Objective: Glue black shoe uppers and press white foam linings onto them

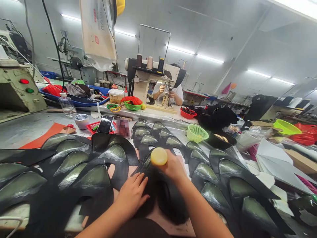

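Black material (153,185) lies under the left hand (130,191), fingers (143,183) spread; the right hand (174,167), fingers curled, grips a yellow-ended tool (159,156).

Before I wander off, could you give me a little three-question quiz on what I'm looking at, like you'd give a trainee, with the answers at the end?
1. Which of the worker's hands holds the yellow round-headed object?
2. True or false: in the picture, the phone lies to the left of the pale green basket.
3. How many thread spools stand on top of the sewing machine straight ahead?

Key:
1. The right hand.
2. True.
3. Three.
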`<state>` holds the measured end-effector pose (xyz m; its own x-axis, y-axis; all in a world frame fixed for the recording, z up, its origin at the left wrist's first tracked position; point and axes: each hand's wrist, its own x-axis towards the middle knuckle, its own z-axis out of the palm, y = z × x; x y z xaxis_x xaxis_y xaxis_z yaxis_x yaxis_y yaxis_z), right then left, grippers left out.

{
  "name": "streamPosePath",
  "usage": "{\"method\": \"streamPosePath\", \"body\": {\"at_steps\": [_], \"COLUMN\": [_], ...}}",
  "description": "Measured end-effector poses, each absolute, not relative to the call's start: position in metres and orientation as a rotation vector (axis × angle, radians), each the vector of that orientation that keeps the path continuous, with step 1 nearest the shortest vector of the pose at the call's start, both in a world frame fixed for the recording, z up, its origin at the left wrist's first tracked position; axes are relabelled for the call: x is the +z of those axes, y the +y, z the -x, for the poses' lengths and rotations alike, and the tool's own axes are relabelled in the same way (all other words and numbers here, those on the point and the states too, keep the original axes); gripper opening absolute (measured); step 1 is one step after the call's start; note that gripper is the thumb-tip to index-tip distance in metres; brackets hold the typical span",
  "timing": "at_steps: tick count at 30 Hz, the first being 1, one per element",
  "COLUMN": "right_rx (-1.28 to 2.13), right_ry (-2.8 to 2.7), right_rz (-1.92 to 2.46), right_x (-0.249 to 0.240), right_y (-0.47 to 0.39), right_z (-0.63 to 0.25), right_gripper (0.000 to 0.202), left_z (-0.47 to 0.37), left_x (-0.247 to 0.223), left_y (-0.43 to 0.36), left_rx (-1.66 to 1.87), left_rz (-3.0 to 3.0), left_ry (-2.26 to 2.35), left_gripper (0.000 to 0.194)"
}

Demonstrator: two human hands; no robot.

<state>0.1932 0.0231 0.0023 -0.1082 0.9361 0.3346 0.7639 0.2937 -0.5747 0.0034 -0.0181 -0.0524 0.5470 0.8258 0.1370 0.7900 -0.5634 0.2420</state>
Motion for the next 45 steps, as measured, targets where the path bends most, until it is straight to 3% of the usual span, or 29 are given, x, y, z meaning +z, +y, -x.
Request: {"method": "streamPosePath", "body": {"at_steps": [3, 8, 13, 17, 22, 25, 31, 36, 41, 45], "right_rx": [0.221, 0.36, 0.225, 0.405, 0.285, 0.387, 0.353, 0.35, 0.493, 0.476], "right_ry": [-1.819, -2.083, -1.835, -2.075, -1.809, -1.964, -1.795, -1.751, -1.841, -1.74], "right_rz": [1.601, 1.422, 1.67, 1.435, 1.608, 1.447, 1.523, 1.562, 1.513, 1.521], "right_x": [0.001, -0.001, 0.006, 0.005, 0.002, -0.001, -0.003, -0.001, -0.003, -0.007], "right_y": [0.028, 0.033, 0.038, 0.031, 0.026, 0.024, 0.02, 0.014, 0.006, 0.0], "right_z": [-0.19, -0.179, -0.188, -0.198, -0.219, -0.228, -0.236, -0.245, -0.255, -0.264], "right_gripper": [0.025, 0.031, 0.029, 0.033, 0.039, 0.041, 0.039, 0.044, 0.045, 0.046], "left_z": [-0.002, 0.0, 0.0, 0.001, -0.003, -0.011, -0.025, -0.023, -0.019, -0.019], "left_x": [-0.054, -0.061, -0.066, -0.064, -0.052, -0.043, -0.026, -0.033, -0.051, -0.05], "left_y": [-0.018, -0.018, -0.017, -0.016, -0.011, -0.004, 0.009, 0.014, 0.018, 0.02], "left_rx": [0.356, 0.471, 0.532, 0.575, 0.603, 0.546, 0.269, 0.388, 0.691, 0.596], "left_rz": [-2.646, -2.681, -2.714, -2.704, -2.684, -2.662, -2.692, -2.616, -2.529, -2.505], "left_ry": [1.383, 1.368, 1.393, 1.346, 1.347, 1.389, 1.483, 1.535, 1.503, 1.595], "left_gripper": [0.043, 0.036, 0.032, 0.03, 0.02, 0.019, 0.017, 0.009, 0.029, 0.041]}}
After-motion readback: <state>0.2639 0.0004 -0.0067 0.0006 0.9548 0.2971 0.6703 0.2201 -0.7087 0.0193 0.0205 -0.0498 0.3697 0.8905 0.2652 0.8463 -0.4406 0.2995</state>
